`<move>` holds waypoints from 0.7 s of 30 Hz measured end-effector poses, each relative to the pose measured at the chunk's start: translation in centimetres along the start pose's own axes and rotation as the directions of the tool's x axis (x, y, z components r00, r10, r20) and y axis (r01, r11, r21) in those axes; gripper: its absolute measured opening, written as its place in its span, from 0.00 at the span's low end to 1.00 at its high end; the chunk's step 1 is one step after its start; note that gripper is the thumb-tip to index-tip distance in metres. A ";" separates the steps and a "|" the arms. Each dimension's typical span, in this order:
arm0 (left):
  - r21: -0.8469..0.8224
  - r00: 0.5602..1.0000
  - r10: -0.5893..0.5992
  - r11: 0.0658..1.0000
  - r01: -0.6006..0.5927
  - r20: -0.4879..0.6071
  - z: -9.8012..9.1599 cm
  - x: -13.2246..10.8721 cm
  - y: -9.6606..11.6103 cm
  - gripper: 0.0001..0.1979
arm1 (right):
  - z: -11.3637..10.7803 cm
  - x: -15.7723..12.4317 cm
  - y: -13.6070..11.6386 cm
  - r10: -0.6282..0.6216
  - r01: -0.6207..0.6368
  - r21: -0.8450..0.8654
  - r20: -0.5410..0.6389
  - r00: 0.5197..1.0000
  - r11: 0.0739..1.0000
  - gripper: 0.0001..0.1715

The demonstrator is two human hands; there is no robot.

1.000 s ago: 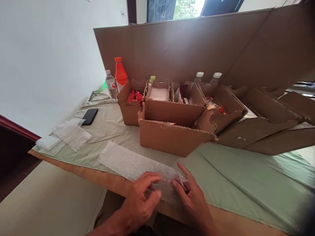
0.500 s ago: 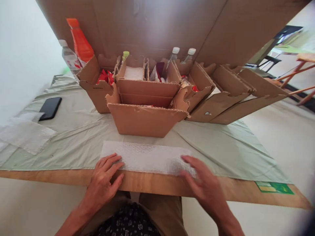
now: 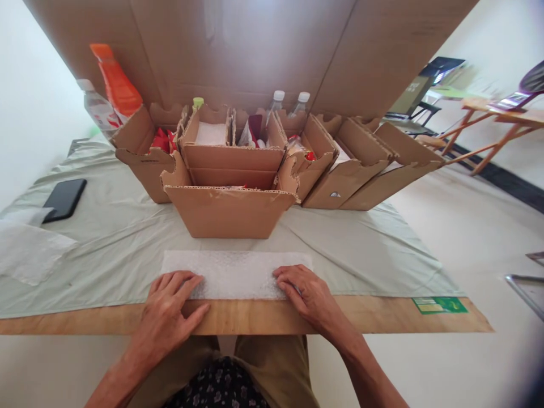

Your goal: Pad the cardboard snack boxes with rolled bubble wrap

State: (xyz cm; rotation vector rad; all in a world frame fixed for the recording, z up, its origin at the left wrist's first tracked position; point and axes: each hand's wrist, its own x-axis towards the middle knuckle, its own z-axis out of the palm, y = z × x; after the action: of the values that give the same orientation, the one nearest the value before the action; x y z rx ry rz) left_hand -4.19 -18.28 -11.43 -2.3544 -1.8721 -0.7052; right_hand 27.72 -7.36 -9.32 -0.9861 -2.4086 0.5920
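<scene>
A flat strip of bubble wrap [image 3: 238,277] lies along the front of the cloth, close to the wooden table edge. On its left end rests my left hand [image 3: 170,303], fingers stretched out and thumb apart, over the wood. My right hand [image 3: 304,289] lies on the strip's right end, fingers extended and slightly bent, fingertips on the plastic. Neither hand grips anything that I can see. Just behind the strip stands a cardboard box [image 3: 229,212] with an open top; its contents are mostly hidden by its front wall.
More open cardboard bins [image 3: 352,164] stand in a row behind. Bottles [image 3: 121,85] rise at the back against a tall cardboard panel [image 3: 238,51]. On the left are a black phone [image 3: 64,199] and loose bubble wrap [image 3: 36,249]. A green label [image 3: 440,305] marks the right table edge.
My right hand has moved inward and settled on the right end of the strip. My left hand stays on the left end. The view has turned a little to the right.
</scene>
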 end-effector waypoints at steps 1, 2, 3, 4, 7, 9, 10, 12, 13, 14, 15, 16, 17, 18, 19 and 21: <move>0.017 1.000 0.008 1.000 -0.008 0.007 0.0 0.1 0.0 0.14 | 0.0 -0.1 0.0 -0.006 0.006 -0.005 0.023 1.000 1.000 0.10; 0.028 1.000 0.016 0.999 -0.017 0.011 -0.1 0.2 -0.1 0.13 | 0.0 -0.1 0.0 -0.020 0.021 -0.017 0.042 0.999 1.000 0.08; 0.032 1.000 0.024 0.999 -0.024 0.015 -0.1 0.3 -0.2 0.13 | 0.2 -0.2 0.1 -0.038 0.040 -0.037 0.051 0.998 0.998 0.07; 0.031 0.999 0.030 0.999 -0.030 0.018 -0.1 0.3 -0.3 0.12 | 0.3 -0.3 0.2 -0.056 0.058 -0.063 0.044 0.997 0.996 0.08; 0.032 0.999 0.038 0.999 -0.039 0.024 -0.2 0.4 -0.4 0.12 | 0.7 -0.4 0.3 -0.081 0.080 -0.130 -0.003 0.997 0.988 0.11; 0.047 0.999 0.032 0.998 -0.033 0.023 -0.2 0.5 -0.3 0.12 | 0.7 -0.3 0.1 -0.075 0.074 -0.139 0.000 0.997 0.988 0.12; 0.056 0.999 0.026 0.998 -0.028 0.024 -0.2 0.5 -0.2 0.12 | 0.6 -0.4 0.0 -0.081 0.083 -0.140 0.019 0.997 0.987 0.11; 0.067 0.999 0.013 0.998 -0.015 0.033 -0.3 0.7 -0.1 0.12 | 0.5 -0.5 -0.2 -0.103 0.111 -0.160 0.058 0.993 0.981 0.09; 0.070 0.999 0.007 0.998 -0.009 0.036 -0.3 0.8 0.0 0.12 | 0.5 -0.5 -0.3 -0.113 0.122 -0.177 0.062 0.992 0.977 0.09; 0.071 0.999 0.002 0.997 -0.005 0.037 -0.3 0.8 0.0 0.12 | 0.6 -0.6 -0.3 -0.121 0.129 -0.194 0.054 0.991 0.972 0.09; 0.069 0.999 -0.003 0.998 0.000 0.037 -0.2 0.9 0.0 0.12 | 0.7 -0.6 -0.2 -0.125 0.130 -0.207 0.040 0.991 0.970 0.11; 0.066 0.999 -0.009 0.998 0.007 0.035 -0.2 0.9 0.0 0.12 | 0.8 -0.6 -0.2 -0.126 0.129 -0.213 0.029 0.992 0.969 0.12; 0.061 0.999 -0.018 0.998 0.016 0.035 -0.2 0.8 0.0 0.12 | 0.9 -0.5 -0.1 -0.123 0.126 -0.212 0.025 0.992 0.969 0.13; 0.056 0.999 -0.029 0.998 0.027 0.034 -0.2 0.8 0.0 0.12 | 1.0 -0.4 0.0 -0.121 0.124 -0.209 0.031 0.992 0.970 0.13; 0.050 0.999 -0.039 0.998 0.037 0.037 -0.2 0.8 -0.1 0.12 | 1.0 -0.2 0.0 -0.117 0.123 -0.207 0.041 0.992 0.971 0.13; 0.036 0.998 -0.044 0.998 0.042 0.048 -0.3 0.9 0.0 0.13 | 0.8 0.2 -0.1 -0.106 0.114 -0.213 0.051 0.993 0.970 0.14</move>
State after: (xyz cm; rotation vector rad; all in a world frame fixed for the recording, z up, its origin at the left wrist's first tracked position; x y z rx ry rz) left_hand -4.18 -17.58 -10.82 -2.3374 -1.9438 -0.6180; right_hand 27.09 -7.43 -9.81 -0.9254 -2.5842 0.3179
